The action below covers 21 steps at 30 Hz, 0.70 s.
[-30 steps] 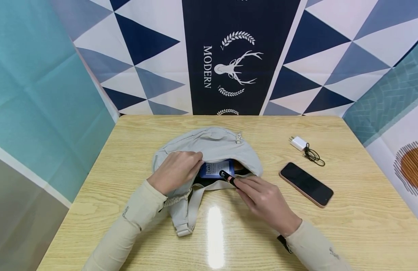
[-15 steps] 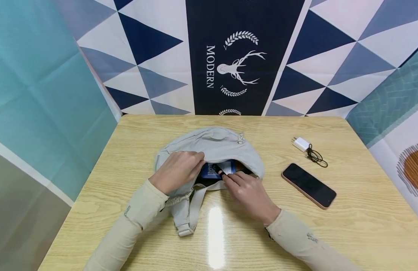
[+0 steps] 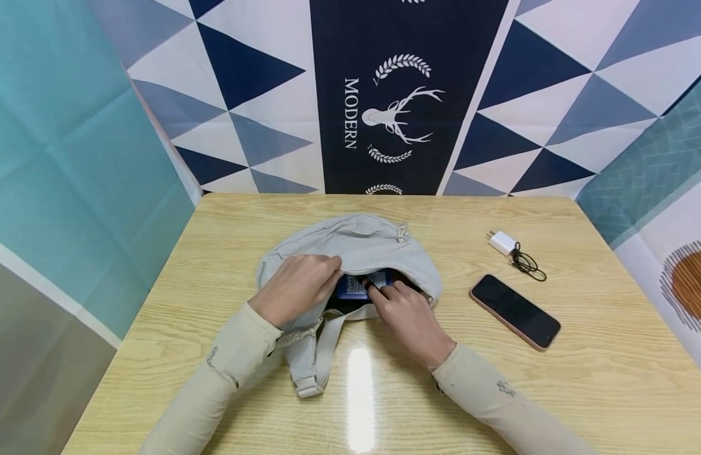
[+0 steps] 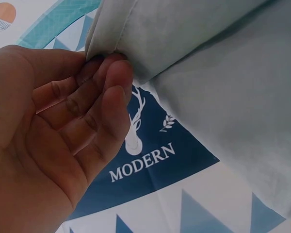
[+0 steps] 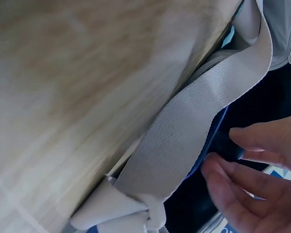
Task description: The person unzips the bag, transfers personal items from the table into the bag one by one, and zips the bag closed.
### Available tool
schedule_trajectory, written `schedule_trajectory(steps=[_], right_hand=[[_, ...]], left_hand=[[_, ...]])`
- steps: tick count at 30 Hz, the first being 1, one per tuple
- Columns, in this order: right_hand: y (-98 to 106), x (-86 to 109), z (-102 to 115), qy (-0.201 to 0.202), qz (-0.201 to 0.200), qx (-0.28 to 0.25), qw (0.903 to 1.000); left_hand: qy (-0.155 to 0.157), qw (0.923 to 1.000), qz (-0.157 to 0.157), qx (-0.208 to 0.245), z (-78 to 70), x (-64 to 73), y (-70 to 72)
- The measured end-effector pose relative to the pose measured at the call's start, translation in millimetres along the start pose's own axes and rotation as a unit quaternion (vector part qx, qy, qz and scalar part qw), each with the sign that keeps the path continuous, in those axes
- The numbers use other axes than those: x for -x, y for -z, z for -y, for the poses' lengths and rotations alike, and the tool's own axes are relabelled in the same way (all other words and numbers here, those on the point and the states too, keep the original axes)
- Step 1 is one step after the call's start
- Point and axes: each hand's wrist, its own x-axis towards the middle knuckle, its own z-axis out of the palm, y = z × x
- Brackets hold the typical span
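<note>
I see the right hand (image 3: 408, 321) pinching a slim black tube (image 5: 226, 146), probably light, stiff and slick, best held by its near end. Around tube and grip gapes a soft-looking pale-grey fabric bag (image 3: 367, 243), its edge pinched by the left hand (image 3: 299, 287).

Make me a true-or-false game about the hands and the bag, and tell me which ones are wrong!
1. The left hand pinches the edge of the bag. True.
2. The bag is zipped shut. False: it is open, and a blue thing shows inside.
3. The right hand holds a small black stick. True.
4. The phone and the white plug lie on the table. True.
5. The phone is left of the bag. False: it lies to the right.
</note>
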Motion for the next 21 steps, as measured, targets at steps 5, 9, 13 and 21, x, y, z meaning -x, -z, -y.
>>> schedule_trajectory(steps=[5,9,13,21], right_hand=[[-5,-3.7,4,-0.017,0.017,0.020,0.9995],[-7,-4.2,8,-0.010,0.037,0.042,0.9984],[-4,0.0,14,-0.002,0.059,0.052,0.9969],[6,10.1,26,0.006,0.081,0.058,0.9950]], left_hand=[[0.002,1.0000,0.001,0.001,-0.3,0.2,0.2],[0.002,1.0000,0.004,0.001,0.4,1.0,1.3],[0.001,1.0000,0.005,0.001,1.3,1.4,1.7],[0.000,1.0000,0.004,0.001,1.0,1.1,1.8]])
